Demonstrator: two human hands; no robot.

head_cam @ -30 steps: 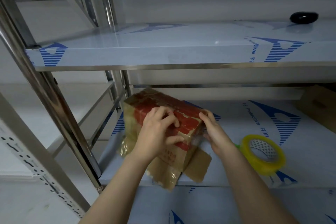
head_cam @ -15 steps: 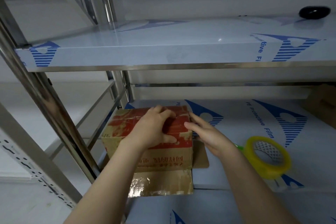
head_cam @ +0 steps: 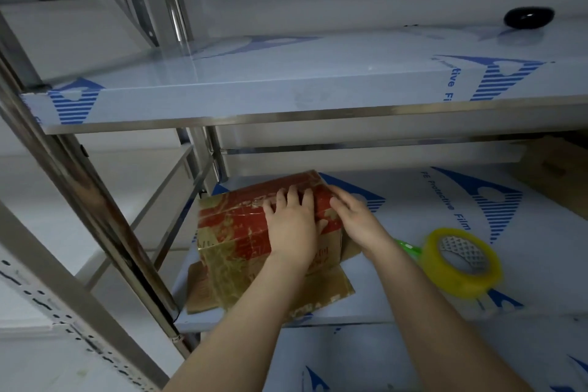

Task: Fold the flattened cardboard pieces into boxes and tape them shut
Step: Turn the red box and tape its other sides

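Observation:
A red and brown cardboard box (head_cam: 235, 226) with old glossy tape stands on the lower shelf (head_cam: 397, 280), its bottom flaps splayed toward me. My left hand (head_cam: 291, 226) lies flat on the box's top and near face, fingers spread. My right hand (head_cam: 353, 216) presses against the box's right end with straight fingers. A yellow tape roll (head_cam: 461, 264) lies on the shelf to the right of my right hand, apart from the box, with a green item (head_cam: 405, 247) partly hidden behind my wrist.
A steel shelf (head_cam: 286, 86) covered in blue protective film hangs just above the box. Steel uprights (head_cam: 95, 216) stand close on the left. More brown cardboard (head_cam: 553, 169) sits at the far right under the upper shelf. A black object (head_cam: 528, 17) lies on the upper shelf.
The box has turned and tilted on the shelf, its top now angled toward me. My left hand has flattened across it, and my right hand has slid up along its right end.

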